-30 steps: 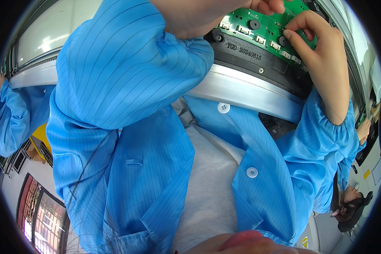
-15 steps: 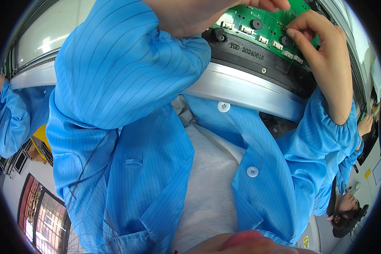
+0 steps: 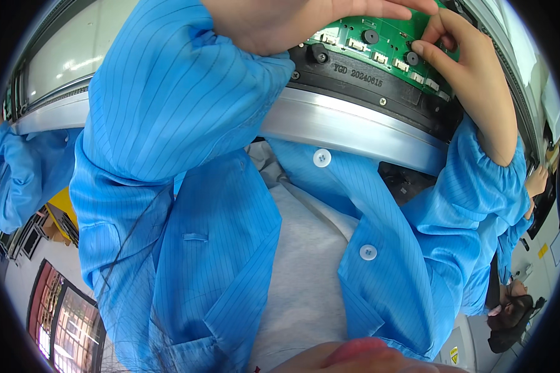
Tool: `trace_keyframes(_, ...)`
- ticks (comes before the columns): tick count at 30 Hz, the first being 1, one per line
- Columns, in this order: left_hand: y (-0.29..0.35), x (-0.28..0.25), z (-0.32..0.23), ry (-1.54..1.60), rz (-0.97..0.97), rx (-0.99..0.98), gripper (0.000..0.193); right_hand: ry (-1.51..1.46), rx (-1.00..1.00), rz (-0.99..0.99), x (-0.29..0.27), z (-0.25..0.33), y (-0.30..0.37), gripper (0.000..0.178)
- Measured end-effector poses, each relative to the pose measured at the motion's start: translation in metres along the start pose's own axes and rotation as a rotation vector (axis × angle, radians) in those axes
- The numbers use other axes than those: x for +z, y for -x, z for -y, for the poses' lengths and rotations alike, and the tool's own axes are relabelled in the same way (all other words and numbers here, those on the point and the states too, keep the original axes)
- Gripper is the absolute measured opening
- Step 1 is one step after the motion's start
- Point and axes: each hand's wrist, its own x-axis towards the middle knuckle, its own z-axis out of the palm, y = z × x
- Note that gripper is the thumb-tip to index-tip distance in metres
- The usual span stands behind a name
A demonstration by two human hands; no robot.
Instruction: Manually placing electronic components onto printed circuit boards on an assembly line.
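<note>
A green circuit board (image 3: 389, 32) lies in a black fixture (image 3: 348, 71); it bears two round black buzzers, one of them (image 3: 370, 36) in plain sight, and a row of small white connectors (image 3: 380, 58) along its near edge. Over the board's far left part, my left hand (image 3: 274, 23) reaches across with its fingers stretched out, cut by the upper edge. My right hand (image 3: 463, 53) is at the board's right side. Its thumb tip is beside the second buzzer (image 3: 412, 58), the fingers curled in toward the thumb; whatever they pinch is hidden.
A silver metal rail (image 3: 354, 123) runs between my body and the fixture. A black knob (image 3: 319, 53) stands up at the fixture's left corner. Other people in blue sleeves work at the far left (image 3: 25, 174) and far right (image 3: 537, 181).
My left hand has shifted slightly left and up, its fingers reaching farther right. My right hand has moved a little left and up, staying by the second buzzer. The view has shifted slightly.
</note>
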Motion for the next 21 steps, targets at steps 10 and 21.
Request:
trace_keyframes(10,0.031,0.022,-0.004,0.193,0.134,-0.113,0.059,-0.074,-0.242,-0.886,0.047,0.072,-0.005,0.019)
trace_keyframes(21,0.024,-0.005,0.004,0.334,0.296,-0.116,0.058,0.106,-0.362,-0.763,0.039,0.063,-0.003,0.022)
